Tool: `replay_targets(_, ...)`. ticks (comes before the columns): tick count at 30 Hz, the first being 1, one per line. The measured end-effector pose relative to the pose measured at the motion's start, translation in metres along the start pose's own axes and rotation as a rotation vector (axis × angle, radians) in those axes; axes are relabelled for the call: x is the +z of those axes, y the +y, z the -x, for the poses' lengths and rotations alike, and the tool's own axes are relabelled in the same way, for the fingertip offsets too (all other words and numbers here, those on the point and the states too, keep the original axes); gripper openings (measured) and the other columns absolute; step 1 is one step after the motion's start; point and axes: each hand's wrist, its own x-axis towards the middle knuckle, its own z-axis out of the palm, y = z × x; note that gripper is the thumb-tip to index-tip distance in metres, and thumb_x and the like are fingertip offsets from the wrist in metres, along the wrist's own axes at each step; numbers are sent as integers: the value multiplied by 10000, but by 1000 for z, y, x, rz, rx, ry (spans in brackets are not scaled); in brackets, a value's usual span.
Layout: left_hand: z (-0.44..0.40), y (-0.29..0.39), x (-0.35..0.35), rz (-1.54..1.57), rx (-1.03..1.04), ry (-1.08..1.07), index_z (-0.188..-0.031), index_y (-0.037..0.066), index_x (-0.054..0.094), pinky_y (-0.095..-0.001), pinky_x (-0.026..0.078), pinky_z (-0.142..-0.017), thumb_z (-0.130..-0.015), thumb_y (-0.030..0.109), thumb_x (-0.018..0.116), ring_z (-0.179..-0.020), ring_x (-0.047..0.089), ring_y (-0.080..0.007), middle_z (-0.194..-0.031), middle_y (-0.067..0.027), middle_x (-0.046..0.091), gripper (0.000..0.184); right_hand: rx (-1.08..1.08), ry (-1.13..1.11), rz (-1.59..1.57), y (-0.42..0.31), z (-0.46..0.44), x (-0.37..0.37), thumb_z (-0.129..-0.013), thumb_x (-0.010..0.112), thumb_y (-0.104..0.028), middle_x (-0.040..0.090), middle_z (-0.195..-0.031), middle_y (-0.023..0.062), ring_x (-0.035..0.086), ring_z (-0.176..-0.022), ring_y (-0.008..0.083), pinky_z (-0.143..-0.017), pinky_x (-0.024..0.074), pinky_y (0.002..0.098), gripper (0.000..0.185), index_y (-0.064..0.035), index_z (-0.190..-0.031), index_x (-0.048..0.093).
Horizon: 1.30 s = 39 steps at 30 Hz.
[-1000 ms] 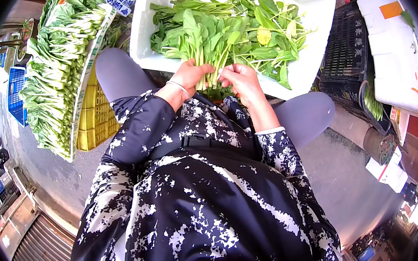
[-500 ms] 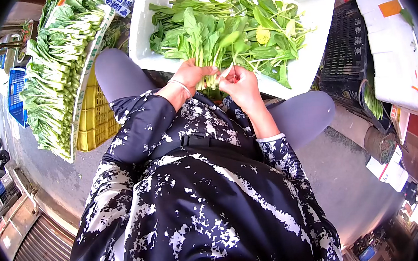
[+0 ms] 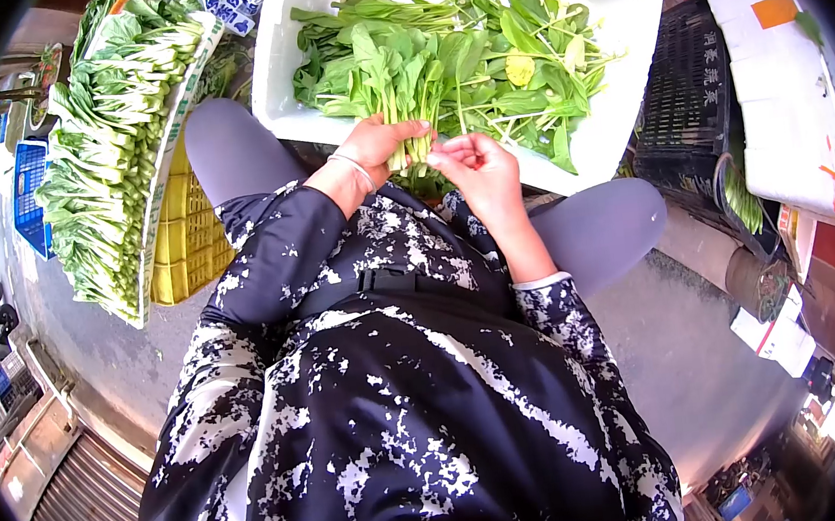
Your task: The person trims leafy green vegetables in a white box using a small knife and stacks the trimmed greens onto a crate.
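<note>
My left hand is wrapped round the stems of a bunch of leafy greens, its leaves pointing up over the near edge of a white foam box. Just right of the stems, my right hand has its fingers bent together, thumb toward the stem ends; whatever they pinch is too small to make out. Loose greens lie in the box beyond both hands, with a yellow leaf among them.
Stacked leafy vegetables stand at the left on a yellow crate, with a blue basket farther left. On the right are a black crate and another white foam box. Papers lie at the lower right.
My right hand's fingers have shifted slightly at the stems and lowered a little. My left hand keeps its hold on the bunch. The whole view has shifted slightly.
</note>
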Motion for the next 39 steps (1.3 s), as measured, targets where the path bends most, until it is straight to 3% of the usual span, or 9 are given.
replay_targets(8, 9, 3, 6, -59, -10, 69, -962, -17, 509, -261, 483, -466, -754, 3, 645, -660, 623, -176, -826, -111, 628, 249, 213, -101, 90, 10, -13, -5, -717, 728, -97, 627, -706, 46, 563, -622, 72, -589, 471, 217, 184, 29, -786, 612)
replay_targets(12, 8, 0, 7, -64, -7, 15, -920, -4, 557, -261, 471, -466, -759, 11, 638, -643, 612, -164, -797, -94, 635, 180, 196, -61, 143, 10, -7, -6, -726, 695, -99, 636, -693, 57, 571, -611, 74, -589, 476, 226, 156, 29, -781, 624)
replay_targets(18, 7, -2, 8, -55, 36, 42, -877, 7, 598, -231, 405, -451, -769, 29, 633, -653, 606, -151, -806, -86, 641, 115, 34, 24, 500, -17, 9, 1, -757, 645, -52, 624, -704, 28, 550, -595, 53, -563, 459, 192, 117, 49, -812, 619)
replay_targets(21, 6, 3, 10, -34, -10, 11, -868, 8, 608, -225, 378, -454, -772, 32, 631, -649, 595, -144, -800, -73, 639, 102, 127, 63, 310, -8, 13, -1, -788, 646, -84, 621, -766, 28, 548, -654, 43, -607, 453, 184, 187, 42, -921, 612)
replay_targets(24, 7, 7, 9, 41, -75, -20, -883, 15, 605, -219, 361, -484, -783, 40, 620, -689, 555, -129, -814, -49, 624, 105, -54, 29, 132, -2, 21, 3, -875, 580, -219, 582, -964, 61, 531, -839, 74, -769, 426, 213, 426, 24, -1211, 484)
replay_targets(26, 9, 10, 13, 93, -115, -1, -903, 30, 596, -208, 346, -498, -790, 42, 611, -737, 515, -117, -847, -34, 600, 114, -137, 10, 211, -5, 25, 5, -893, 545, -247, 592, -1027, 97, 544, -903, 117, -819, 424, 248, 464, 18, -1260, 445)
replay_targets(27, 7, 10, 13, 96, -119, -22, -920, 30, 589, -187, 350, -486, -816, 60, 590, -726, 520, -93, -877, -25, 596, 108, -137, 11, 211, -3, 24, 7, -893, 545, -247, 592, -1027, 97, 544, -903, 117, -819, 424, 248, 464, 18, -1260, 445)
replay_targets(29, 6, 9, 11, 121, -134, -37, -922, 29, 587, -183, 352, -481, -820, 62, 585, -721, 523, -94, -868, -26, 596, 107, -302, 83, 275, 2, 21, 10, -858, 587, -264, 630, -974, 129, 569, -699, 129, -629, 458, 243, 464, -30, -1244, 482)
replay_targets(39, 5, 10, 10, 209, -164, -67, -914, 11, 575, -160, 351, -438, -844, 77, 561, -651, 538, -96, -825, -41, 596, 97, -355, 60, 334, 3, 16, 10, -859, 584, -218, 637, -911, 123, 594, -699, 156, -637, 466, 254, 421, -53, -1237, 499)
